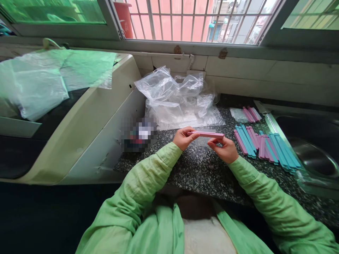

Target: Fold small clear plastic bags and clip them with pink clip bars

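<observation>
A long, slim pink bag-sealing clip (208, 134) is held level above the dark speckled counter. My left hand (183, 138) pinches its left end between thumb and fingers. At the other end, my right hand (224, 149) is curled with its fingertips against the clip and its thumb lower down. Beneath the clip, a small clear plastic bag (201, 140) lies on the counter, partly hidden by the hands. To the right of my right hand are several blue clips (283, 151) and pink clips (239, 143), laid side by side in rows.
Crumpled clear plastic bags (182, 102) are heaped against the wall. Farther back right, more pink clips (251, 114) rest by a small clear packet (238, 115). A metal sink (315, 155) borders the right side. A large cream machine (111, 116) stands left, beside a blurred-out item (139, 134).
</observation>
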Demonstrator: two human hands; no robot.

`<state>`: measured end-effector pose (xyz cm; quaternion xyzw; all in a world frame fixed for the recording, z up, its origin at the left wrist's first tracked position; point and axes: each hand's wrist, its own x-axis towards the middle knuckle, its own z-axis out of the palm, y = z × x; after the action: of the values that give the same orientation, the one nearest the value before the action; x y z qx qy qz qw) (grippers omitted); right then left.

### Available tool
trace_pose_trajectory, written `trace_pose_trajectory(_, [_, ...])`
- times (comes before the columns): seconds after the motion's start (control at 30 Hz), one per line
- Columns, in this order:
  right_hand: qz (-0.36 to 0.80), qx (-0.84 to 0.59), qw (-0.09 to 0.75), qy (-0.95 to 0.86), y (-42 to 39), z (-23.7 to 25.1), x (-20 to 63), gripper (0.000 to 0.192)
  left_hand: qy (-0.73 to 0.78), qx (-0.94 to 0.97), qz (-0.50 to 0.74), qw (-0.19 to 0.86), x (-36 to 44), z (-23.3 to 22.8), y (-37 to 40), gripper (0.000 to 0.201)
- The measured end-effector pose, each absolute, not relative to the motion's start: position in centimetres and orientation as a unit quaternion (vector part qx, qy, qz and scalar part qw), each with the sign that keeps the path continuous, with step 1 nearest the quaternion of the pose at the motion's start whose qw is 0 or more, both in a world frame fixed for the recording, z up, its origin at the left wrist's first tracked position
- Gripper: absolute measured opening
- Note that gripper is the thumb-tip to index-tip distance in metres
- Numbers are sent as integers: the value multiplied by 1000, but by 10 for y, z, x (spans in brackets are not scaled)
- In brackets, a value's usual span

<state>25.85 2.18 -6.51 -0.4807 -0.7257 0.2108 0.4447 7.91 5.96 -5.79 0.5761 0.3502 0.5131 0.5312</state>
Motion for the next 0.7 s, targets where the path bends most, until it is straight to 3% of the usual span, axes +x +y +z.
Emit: trace_pose_trajectory(0.7, [109, -461, 427, -770, 25, -65, 266, 19, 376, 545, 536, 525, 77, -55, 62, 53])
